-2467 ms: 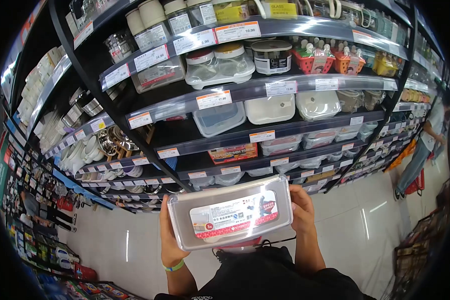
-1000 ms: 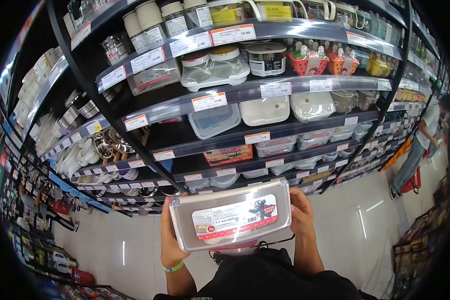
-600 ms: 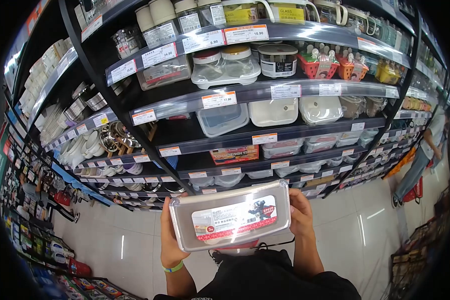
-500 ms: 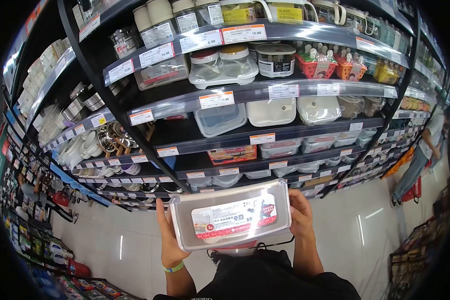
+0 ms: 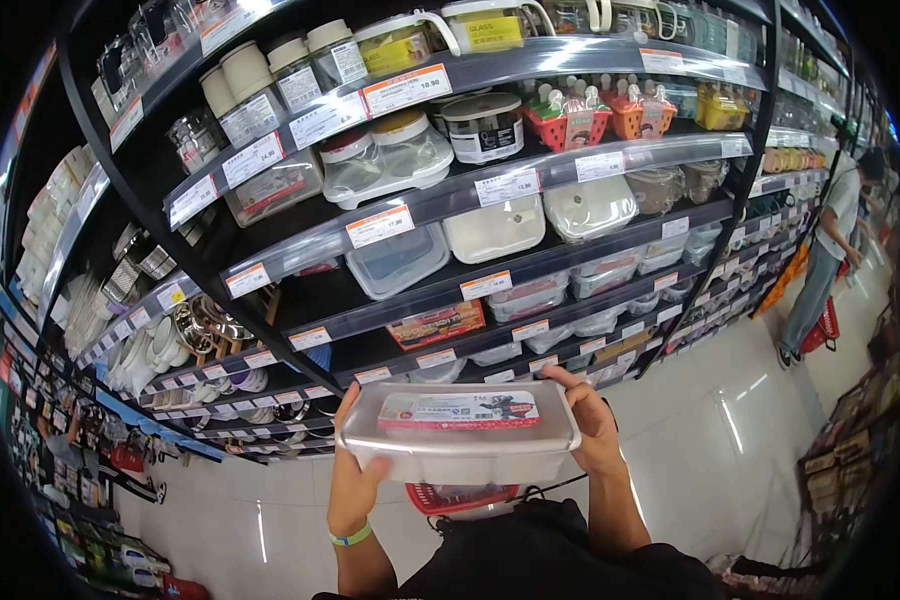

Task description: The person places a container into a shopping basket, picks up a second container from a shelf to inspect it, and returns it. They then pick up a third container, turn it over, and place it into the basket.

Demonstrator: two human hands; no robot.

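Tipped flatter than a moment ago, when its labelled lid faced the wearer almost squarely, the storage container now shows its long clear side wall, with the red-and-white label foreshortened on top. It sits level in the air at chest height, in front of the black shirt and above the red basket that peeks out beneath it. Each short end is clasped: the left hand cups the left end from below and behind, fingers curled round the corner, thumb against the near wall, a green wristband on the wrist. The right hand wraps the right end, fingers over the far rim and palm pressed to the side. Both hands are closed firmly on the box, which spans the gap between them. Beyond it rise the black shelves, stacked with more containers such as a white lidded box and jars, with orange and white price tags along the edges. Off to the right, well apart on the pale tiled floor, another person stands facing the shelving.
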